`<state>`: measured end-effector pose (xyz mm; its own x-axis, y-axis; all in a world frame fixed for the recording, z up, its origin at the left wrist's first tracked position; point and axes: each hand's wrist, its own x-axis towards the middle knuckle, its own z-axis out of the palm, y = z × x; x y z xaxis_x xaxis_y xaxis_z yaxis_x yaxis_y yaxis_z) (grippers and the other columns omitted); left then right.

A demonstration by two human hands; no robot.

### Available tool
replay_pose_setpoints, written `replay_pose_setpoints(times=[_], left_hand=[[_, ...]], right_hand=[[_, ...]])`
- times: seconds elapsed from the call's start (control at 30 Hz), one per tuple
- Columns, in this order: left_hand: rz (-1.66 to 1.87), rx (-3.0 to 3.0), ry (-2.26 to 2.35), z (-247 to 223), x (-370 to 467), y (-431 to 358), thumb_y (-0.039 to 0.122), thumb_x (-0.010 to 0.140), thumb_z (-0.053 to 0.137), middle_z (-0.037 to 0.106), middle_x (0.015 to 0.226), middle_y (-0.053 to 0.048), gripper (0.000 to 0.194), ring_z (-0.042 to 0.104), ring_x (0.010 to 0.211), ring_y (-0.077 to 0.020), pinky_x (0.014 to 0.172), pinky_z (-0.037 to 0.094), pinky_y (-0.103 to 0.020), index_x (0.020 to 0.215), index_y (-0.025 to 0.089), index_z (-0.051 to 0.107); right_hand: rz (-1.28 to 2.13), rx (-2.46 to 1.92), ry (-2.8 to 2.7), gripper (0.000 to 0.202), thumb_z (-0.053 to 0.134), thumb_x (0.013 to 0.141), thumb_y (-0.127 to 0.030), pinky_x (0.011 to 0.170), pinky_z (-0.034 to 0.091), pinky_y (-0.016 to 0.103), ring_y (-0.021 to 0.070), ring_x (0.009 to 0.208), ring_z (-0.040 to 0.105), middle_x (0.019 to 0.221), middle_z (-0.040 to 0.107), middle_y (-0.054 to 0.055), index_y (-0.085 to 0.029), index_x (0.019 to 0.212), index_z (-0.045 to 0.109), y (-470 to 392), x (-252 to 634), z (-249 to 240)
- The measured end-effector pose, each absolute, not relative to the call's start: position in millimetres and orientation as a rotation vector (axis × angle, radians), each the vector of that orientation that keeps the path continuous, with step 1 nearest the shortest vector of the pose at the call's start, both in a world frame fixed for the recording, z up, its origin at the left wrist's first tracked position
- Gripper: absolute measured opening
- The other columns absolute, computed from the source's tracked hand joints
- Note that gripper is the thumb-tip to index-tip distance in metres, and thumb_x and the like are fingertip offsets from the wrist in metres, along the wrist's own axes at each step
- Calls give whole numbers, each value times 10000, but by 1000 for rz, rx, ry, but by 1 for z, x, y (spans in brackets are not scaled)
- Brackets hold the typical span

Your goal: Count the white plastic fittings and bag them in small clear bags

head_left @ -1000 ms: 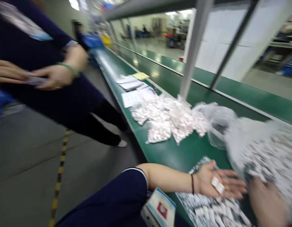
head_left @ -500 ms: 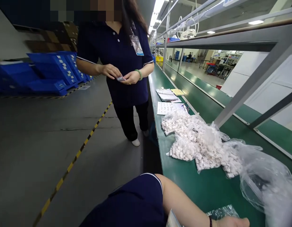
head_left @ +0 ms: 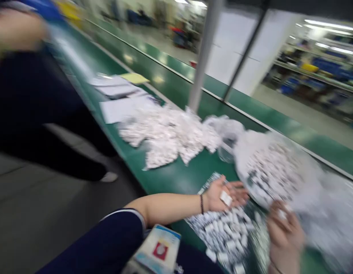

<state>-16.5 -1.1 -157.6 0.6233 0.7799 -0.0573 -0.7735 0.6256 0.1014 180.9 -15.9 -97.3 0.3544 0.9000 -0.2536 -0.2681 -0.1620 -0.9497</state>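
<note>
My left hand (head_left: 224,196) is palm up with its fingers stretched out. A small white plastic piece (head_left: 226,198) lies loose on it, not gripped. My right hand (head_left: 286,232), smeared by motion, is closed with a small white piece (head_left: 282,215) at its fingertips. Beneath and between my hands, many short white plastic tube pieces (head_left: 230,232) lie in a heap, apparently on clear plastic. Just beyond, a large clear bag (head_left: 241,152) spreads around more white pieces (head_left: 275,171).
Filled clear bags of white pieces (head_left: 162,133) lie further along the green bench (head_left: 130,160), before papers (head_left: 119,108) and a yellow pad (head_left: 134,78). A metal post (head_left: 203,57) rises at the bench's back. A co-worker in dark clothes (head_left: 30,99) stands at left.
The view has swung right and down, bringing both hands, the heap and the large open bag into sight. The co-worker has shifted to the left edge.
</note>
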Motion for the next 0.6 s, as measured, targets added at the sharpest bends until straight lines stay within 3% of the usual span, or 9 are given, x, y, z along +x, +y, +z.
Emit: replay_pose_setpoints(times=[0.07, 0.17, 0.23, 0.33, 0.47, 0.57, 0.6], left_hand=[[856, 14, 159, -145, -23, 3, 566, 968, 293, 713, 1078, -181, 647, 663, 1054, -282, 1136, 281, -472, 1063, 79, 707], [838, -22, 223, -139, -23, 8, 557, 975, 303, 670, 1184, -202, 625, 633, 1131, -298, 1082, 378, -452, 1124, 72, 668], [850, -31, 283, -137, -21, 6, 566, 973, 311, 652, 1217, -205, 621, 626, 1146, -304, 1060, 414, -453, 1158, 77, 646], [863, -33, 362, -130, -20, 2, 569, 972, 313, 633, 1254, -203, 623, 619, 1167, -304, 1037, 452, -453, 1246, 87, 596], [869, -48, 464, -116, -19, -2, 533, 990, 250, 639, 1248, -209, 631, 633, 1151, -301, 943, 537, -448, 1386, 100, 484], [919, -13, 486, -114, -20, 0, 529, 988, 257, 642, 1245, -207, 603, 655, 1103, -307, 849, 591, -460, 1395, 138, 472], [910, -13, 491, -115, -21, 1, 526, 990, 263, 662, 1200, -201, 585, 691, 994, -278, 762, 615, -411, 1371, 146, 493]], right_hand=[[1283, -1204, -384, 231, 441, 870, -333, 562, 587, 285, 179, 1081, 638, 1146, 653, 102, -348, 881, 672, -28, 176, -102], [1393, -890, -201, 301, 428, 850, -260, 867, 602, 355, 162, 1157, 618, 1122, 695, 65, -246, 1029, 670, -28, 167, -114], [1422, -759, -196, 355, 417, 893, -325, 1022, 515, 417, 174, 1243, 574, 1237, 664, 69, -231, 1141, 653, -29, 163, -120], [1443, -663, -224, 437, 393, 938, -462, 1107, 429, 408, 174, 1311, 520, 1370, 588, 69, -238, 1232, 626, -36, 158, -120], [1489, -602, -177, 413, 437, 931, -490, 1004, 514, 326, 169, 1204, 607, 1242, 671, 78, -205, 1126, 665, -42, 155, -113], [1587, -636, -142, 243, 414, 960, -258, 759, 566, 181, 83, 995, 680, 1043, 738, 7, -223, 1003, 650, -41, 155, -109], [1573, -649, -148, 246, 398, 965, -196, 634, 532, 113, 49, 847, 686, 980, 742, -11, -221, 990, 641, -40, 156, -109]])
